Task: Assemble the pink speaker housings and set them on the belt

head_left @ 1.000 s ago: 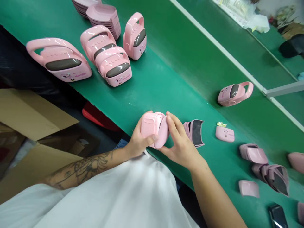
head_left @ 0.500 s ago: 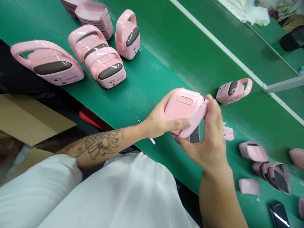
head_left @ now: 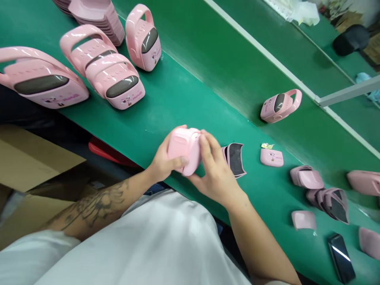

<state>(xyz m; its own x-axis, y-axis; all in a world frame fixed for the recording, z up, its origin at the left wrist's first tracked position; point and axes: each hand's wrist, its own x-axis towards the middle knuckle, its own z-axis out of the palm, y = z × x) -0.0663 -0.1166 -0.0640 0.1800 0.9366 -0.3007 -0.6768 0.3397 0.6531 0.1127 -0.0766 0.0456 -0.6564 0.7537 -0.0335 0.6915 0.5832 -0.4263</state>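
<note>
A pink plastic casing (head_left: 182,148) is held between both hands over the green table, near its front edge. My left hand (head_left: 166,160) grips its left side, with the thumb across the lower part. On the right side my right hand (head_left: 215,170) presses its fingertips against the casing's upper right edge, thumb underneath. Just right of that hand lies a curved pink piece with a dark inner face (head_left: 236,159), partly hidden by the fingers. Farther right rests a flat pink printed panel (head_left: 271,157).
Handled pink units (head_left: 126,93) stand at the upper left beside stacked pink shells (head_left: 97,16). Another unit (head_left: 279,106) is at the back. Loose pink parts (head_left: 332,204) and a black phone-like object (head_left: 341,257) lie right. A cardboard box (head_left: 38,158) is at lower left.
Both hands and the casing have moved left and look smaller, and the casing has turned. The gap along its right edge looks narrower. The dark-faced piece now shows more fully beside my right hand.
</note>
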